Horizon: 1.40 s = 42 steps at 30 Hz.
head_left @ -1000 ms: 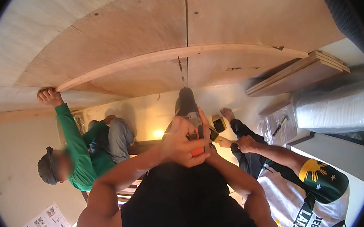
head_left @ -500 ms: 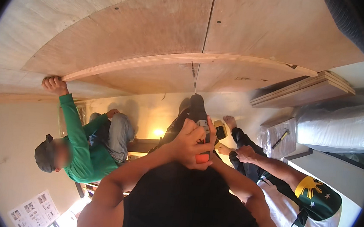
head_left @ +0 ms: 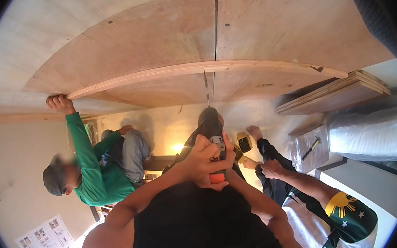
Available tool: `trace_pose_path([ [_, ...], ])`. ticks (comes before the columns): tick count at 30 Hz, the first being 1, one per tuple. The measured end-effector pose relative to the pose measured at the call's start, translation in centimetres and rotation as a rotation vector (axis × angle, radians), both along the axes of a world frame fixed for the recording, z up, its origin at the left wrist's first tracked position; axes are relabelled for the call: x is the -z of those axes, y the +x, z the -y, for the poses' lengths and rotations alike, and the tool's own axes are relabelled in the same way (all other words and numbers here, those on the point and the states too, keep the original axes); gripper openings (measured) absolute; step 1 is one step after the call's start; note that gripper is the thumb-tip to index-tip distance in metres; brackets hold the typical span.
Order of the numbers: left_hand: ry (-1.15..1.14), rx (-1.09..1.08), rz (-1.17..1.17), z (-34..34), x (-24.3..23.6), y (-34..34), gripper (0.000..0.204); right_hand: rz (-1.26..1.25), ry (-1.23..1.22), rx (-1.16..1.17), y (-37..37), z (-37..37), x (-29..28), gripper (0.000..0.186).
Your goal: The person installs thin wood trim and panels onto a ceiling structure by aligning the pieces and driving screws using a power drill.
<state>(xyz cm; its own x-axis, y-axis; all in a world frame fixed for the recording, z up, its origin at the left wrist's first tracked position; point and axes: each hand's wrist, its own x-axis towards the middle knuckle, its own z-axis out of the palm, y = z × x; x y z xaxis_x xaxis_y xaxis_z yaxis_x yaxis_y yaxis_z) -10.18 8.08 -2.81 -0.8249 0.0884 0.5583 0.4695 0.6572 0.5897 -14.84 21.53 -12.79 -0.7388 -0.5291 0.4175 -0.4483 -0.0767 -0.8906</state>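
A dark power drill [head_left: 211,120] with an orange-red patch near its base is held in front of my chest. My left hand [head_left: 199,158] wraps round its grip, and my right hand [head_left: 227,157] closes on it from the other side. From the chuck a long thin drill bit [head_left: 206,84] points up and away from me. Its tip ends at the lower edge of a long wooden strip [head_left: 175,70], close to the seam between panels; I cannot tell whether it touches. The strip lies across plywood panels [head_left: 154,40].
At left, a co-worker in a green sleeve [head_left: 78,132] has a hand [head_left: 61,104] at the strip's end. Another person's arm [head_left: 297,180] is at right. Stacked boards [head_left: 335,96], a hammer [head_left: 311,149] on a wrapped box and a plastic-wrapped bundle [head_left: 367,134] stand at right.
The whole view has shifted slightly. The drill and my hands sit a little lower and further left in the picture, my grip the same. The co-worker's hand stays at the strip's end.
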Motion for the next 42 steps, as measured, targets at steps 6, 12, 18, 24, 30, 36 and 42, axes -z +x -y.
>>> trace_pose_path([
  [6, 0.014, -0.005, 0.017, 0.5, -0.3, -0.2, 0.051, 0.103, 0.029, -0.033, 0.3, -0.4, -0.2, 0.082],
  [12, 0.045, 0.011, 0.010, 0.7, 0.6, -0.8, 0.049, 0.109, 0.099, -0.025, -0.2, -0.9, 0.0, 0.082],
  [18, 0.071, -0.007, 0.021, 1.0, -0.2, -1.7, 0.047, -0.161, 0.146, 0.085, -2.2, 0.4, -2.2, 0.084],
  [24, -0.001, -0.097, -0.080, 0.8, -0.8, -3.0, 0.048, -0.001, 0.045, 0.065, -2.8, 1.2, -3.7, 0.069],
  [30, 0.007, -0.199, -0.080, 0.8, 0.7, -0.7, 0.050, 0.038, 0.006, 0.014, -2.3, 2.6, -2.8, 0.095],
  [36, -0.040, -0.390, -0.086, -1.5, 1.4, 1.3, 0.039, 0.075, 0.050, 0.041, -1.2, 2.7, -1.7, 0.083],
  [42, 0.010, -0.369, -0.111, -1.1, 1.7, 1.3, 0.034, -0.033, 0.032, 0.069, -0.9, 2.6, -1.2, 0.084],
])
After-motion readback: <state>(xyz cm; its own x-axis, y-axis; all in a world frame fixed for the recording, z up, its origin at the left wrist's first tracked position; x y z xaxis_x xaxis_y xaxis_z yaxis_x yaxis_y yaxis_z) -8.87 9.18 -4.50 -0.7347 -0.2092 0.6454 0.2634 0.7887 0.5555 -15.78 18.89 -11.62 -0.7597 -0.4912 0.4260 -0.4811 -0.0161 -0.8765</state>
